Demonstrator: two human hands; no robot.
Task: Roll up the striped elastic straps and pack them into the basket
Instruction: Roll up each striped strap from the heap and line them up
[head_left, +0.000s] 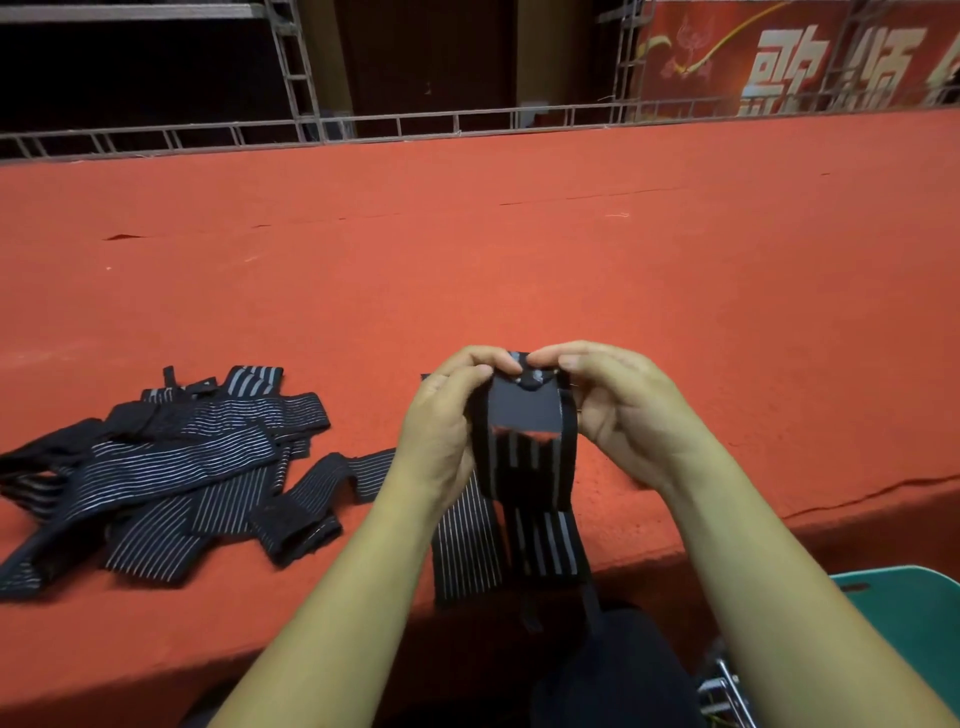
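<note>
Left hand (441, 431) and right hand (618, 405) pinch the striped elastic strap's (524, 467) top end; rolling tightly with edges aligned should help; unrolled straps (156, 467) lie left.

Event stage, red carpet (519, 270), truss (297, 67), bg banner (779, 52)

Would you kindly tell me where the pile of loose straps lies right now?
In the head view, the pile of loose straps lies lower left on the red carpet, just left of the left hand.
</note>
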